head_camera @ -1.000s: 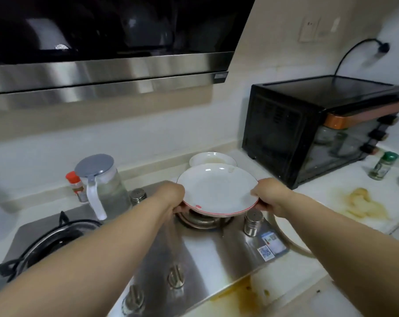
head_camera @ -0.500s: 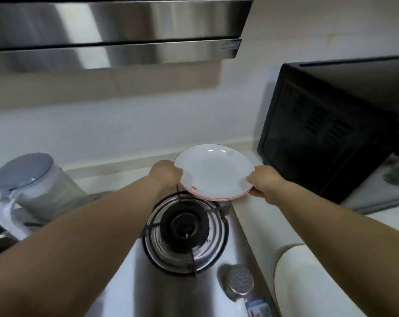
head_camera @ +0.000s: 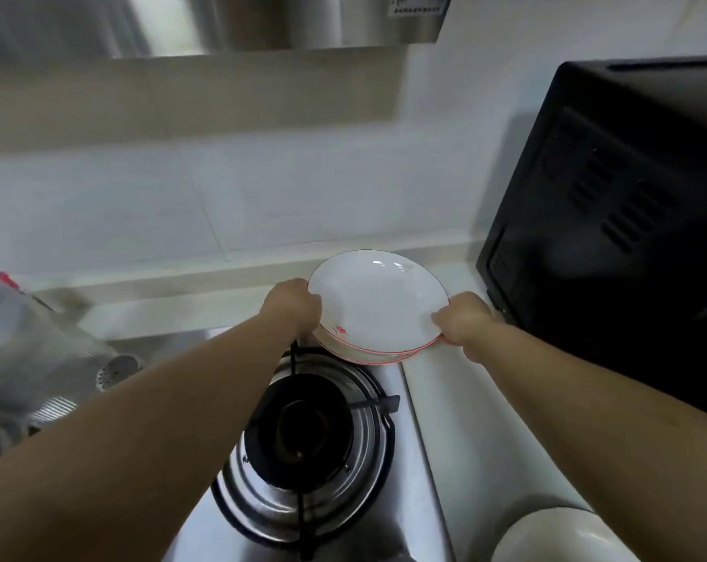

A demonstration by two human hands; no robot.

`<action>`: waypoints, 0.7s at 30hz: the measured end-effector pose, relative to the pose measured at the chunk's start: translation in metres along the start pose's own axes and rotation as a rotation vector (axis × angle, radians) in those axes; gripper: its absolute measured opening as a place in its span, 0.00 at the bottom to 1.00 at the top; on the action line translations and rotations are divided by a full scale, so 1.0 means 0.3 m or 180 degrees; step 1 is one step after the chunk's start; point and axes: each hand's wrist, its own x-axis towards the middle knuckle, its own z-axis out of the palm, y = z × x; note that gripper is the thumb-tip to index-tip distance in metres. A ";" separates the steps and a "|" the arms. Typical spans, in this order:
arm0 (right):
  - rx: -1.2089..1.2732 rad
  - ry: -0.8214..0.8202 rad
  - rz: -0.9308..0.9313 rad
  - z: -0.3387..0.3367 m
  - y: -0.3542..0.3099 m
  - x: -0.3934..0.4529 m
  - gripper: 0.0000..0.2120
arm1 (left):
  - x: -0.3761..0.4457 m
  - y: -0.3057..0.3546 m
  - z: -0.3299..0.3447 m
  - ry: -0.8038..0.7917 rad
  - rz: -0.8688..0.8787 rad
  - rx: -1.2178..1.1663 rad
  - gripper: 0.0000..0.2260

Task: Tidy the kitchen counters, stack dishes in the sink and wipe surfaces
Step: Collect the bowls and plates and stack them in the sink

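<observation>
With left hand (head_camera: pixel 293 304) and right hand (head_camera: pixel 463 318) gripping opposite rims, seat the upper plate (head_camera: pixel 374 302) squarely onto the lower plate (head_camera: pixel 368 356) at the counter's (head_camera: pixel 445 399) back edge.

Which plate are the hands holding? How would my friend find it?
Find the big black oven on the right. Just left of it, behind the gas burner, the left hand and right hand grip a white plate. It is red-rimmed, stacked on another dish.

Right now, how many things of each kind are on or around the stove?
Plates: 2, stacked, held by left hand and right hand
Burner: 1
Oven: 1
Jug: 1
Shaker: 1
Total: 6
</observation>
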 end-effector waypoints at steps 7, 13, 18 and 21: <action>-0.0317 -0.0066 -0.0037 0.033 0.006 0.041 0.13 | 0.045 -0.036 0.048 0.0128 -0.0024 -0.0028 0.16; -0.0135 -0.0196 0.0126 0.051 -0.009 0.051 0.19 | 0.064 -0.051 0.057 0.0172 -0.0132 -0.0148 0.16; 0.0871 -0.0605 0.0488 0.039 -0.012 0.026 0.11 | 0.068 -0.060 0.045 -0.0200 -0.0380 -0.0341 0.14; 0.1077 -0.0615 0.0444 0.025 -0.019 0.000 0.11 | 0.053 -0.057 0.035 -0.0156 -0.0387 -0.0495 0.12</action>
